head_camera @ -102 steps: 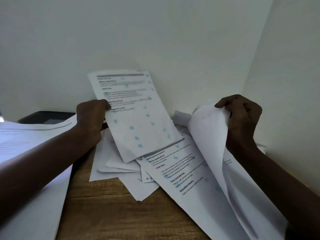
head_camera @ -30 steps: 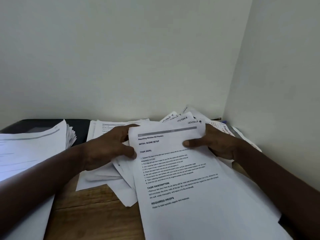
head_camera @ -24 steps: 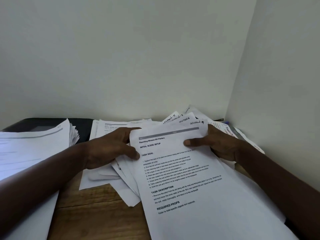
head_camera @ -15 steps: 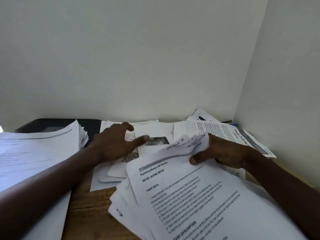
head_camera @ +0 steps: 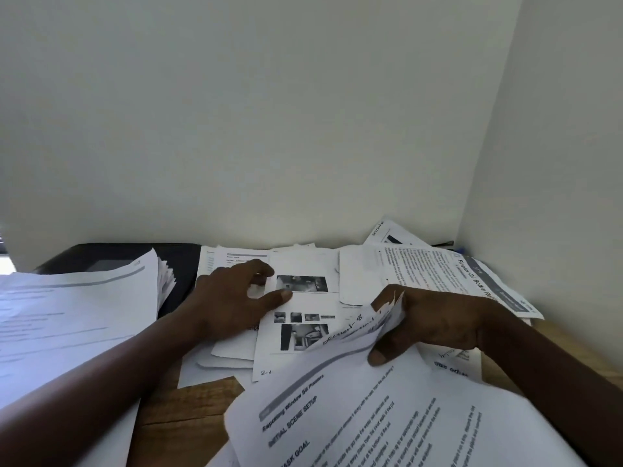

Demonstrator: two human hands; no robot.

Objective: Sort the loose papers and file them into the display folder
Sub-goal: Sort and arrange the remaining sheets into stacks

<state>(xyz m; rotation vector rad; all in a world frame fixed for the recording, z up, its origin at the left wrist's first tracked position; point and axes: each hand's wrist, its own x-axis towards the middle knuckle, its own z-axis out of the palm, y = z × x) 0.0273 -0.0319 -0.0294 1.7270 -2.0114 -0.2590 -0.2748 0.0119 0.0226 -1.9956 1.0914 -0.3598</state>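
A sheaf of papers is held over the near right part of the table, its top sheet headed "INITIAL SCENE SETUP" and "TASK GOAL". It is clamped at its far end by the right hand. The thumb is pressed onto the top sheet and the fingers are curled underneath. Fanned corners of several sheets, some with handwriting, are seen sticking up between them. The sheaf is tilted, and its near part is cut off by the lower edge of view.

The rest of the loose papers are spread in an overlapping heap over the middle and far right of the table, up to the corner where the two walls meet. A sheet with photographs is seen on top near the middle. A sheet titled with the words "Oil Bottle" is laid beyond it toward the far right corner.

The left hand is rested on the heap with its fingers spread and relaxed. Its thumb tip is set on the sheet with photographs, and nothing is gripped. The two hands are kept apart, with that sheet between them.

A thick stack of papers is piled along the left edge. A black object is partly covered by it at the far left corner. Whether this is the display folder cannot be told.
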